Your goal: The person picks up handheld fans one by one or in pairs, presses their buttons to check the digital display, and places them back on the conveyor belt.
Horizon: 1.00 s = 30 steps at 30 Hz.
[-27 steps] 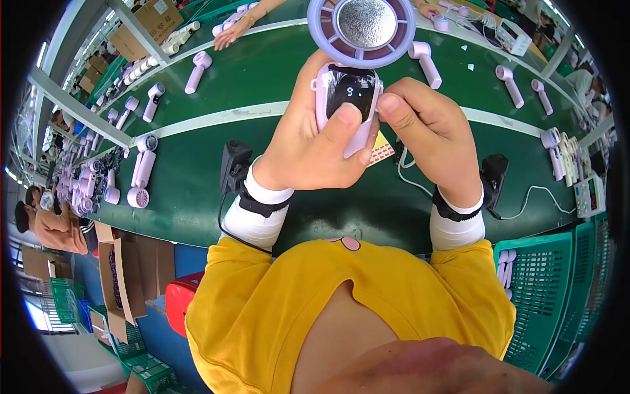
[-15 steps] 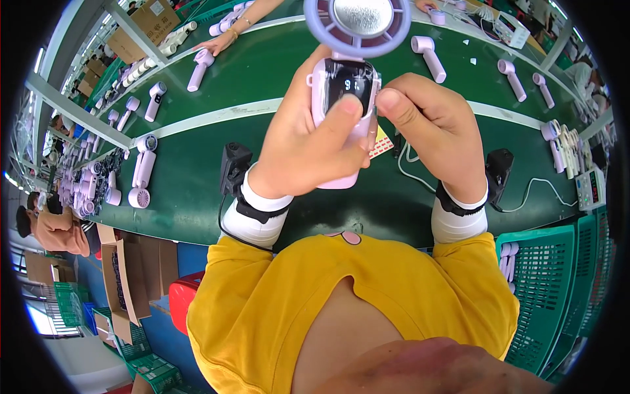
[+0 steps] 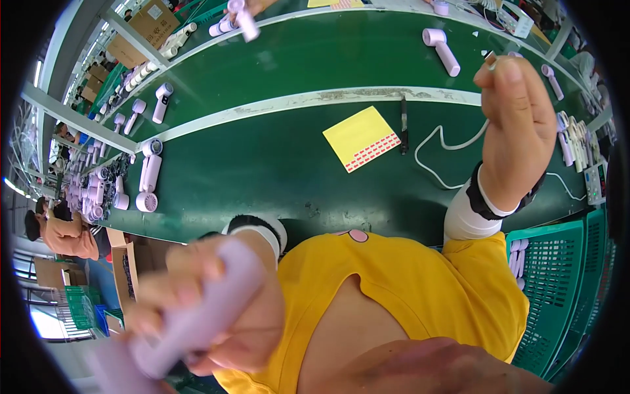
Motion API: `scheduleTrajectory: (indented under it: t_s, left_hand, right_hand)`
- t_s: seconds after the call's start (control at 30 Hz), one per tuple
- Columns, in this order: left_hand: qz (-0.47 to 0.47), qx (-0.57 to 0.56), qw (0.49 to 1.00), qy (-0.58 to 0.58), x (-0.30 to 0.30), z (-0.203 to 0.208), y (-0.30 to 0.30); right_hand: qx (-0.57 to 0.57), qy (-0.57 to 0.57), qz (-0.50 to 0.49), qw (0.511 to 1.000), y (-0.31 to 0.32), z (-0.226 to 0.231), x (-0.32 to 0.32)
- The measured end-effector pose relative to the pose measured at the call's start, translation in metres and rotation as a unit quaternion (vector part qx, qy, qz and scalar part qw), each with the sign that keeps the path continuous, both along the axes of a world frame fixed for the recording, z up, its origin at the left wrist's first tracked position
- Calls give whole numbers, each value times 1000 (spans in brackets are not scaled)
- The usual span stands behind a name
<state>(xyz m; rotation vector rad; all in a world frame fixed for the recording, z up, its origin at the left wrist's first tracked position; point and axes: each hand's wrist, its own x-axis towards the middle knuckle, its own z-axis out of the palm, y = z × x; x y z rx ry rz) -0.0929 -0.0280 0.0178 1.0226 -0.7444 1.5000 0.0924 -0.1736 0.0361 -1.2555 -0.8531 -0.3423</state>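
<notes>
My left hand (image 3: pixel 216 302) is low at the left, closed around a lilac handheld fan (image 3: pixel 210 305) that is blurred by motion. The fan is tilted, its head end toward the lower left. At the right, my raised right hand (image 3: pixel 522 125) pinches a small plug with a metal tip (image 3: pixel 490 60) between thumb and fingers. A white cable (image 3: pixel 443 146) loops over the table up to that hand. Between my hands, farther off, a yellow sticker sheet (image 3: pixel 357 134) with red marks lies beside a black pen (image 3: pixel 404 125).
Several lilac fans lie at the left, among them one with a round grille (image 3: pixel 147 201). A lone fan (image 3: pixel 441 51) rests on the green belt beyond a white rail (image 3: pixel 275 108). A co-worker's hand holds another fan (image 3: pixel 244 20). A green crate (image 3: pixel 551 282) stands at right.
My left hand has swung the fan from in front of me down to the lower left. My right hand has moved away to the right. The sticker sheet and pen are now uncovered.
</notes>
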Motion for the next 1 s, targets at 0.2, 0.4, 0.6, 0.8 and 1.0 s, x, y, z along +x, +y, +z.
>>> scheduleTrajectory:
  t_s: [0.2, 0.4, 0.6, 0.8, 1.0]
  left_hand:
    - [186, 117, 973, -75, 20, -9, -14]
    - [79, -2, 897, 435, 112, -9, 74]
    - [-55, 46, 779, 623, 280, -115, 153]
    - [329, 177, 615, 695, 342, -163, 158]
    - [495, 77, 707, 499, 276, -175, 207]
  right_hand:
    - [68, -1, -38, 997, -12, -3, 16]
    - [141, -15, 70, 987, -61, 10, 23]
    - [171, -123, 45, 976, -95, 10, 0]
    - [164, -139, 8, 977, -87, 8, -4]
    - [163, -154, 27, 974, -76, 3, 1]
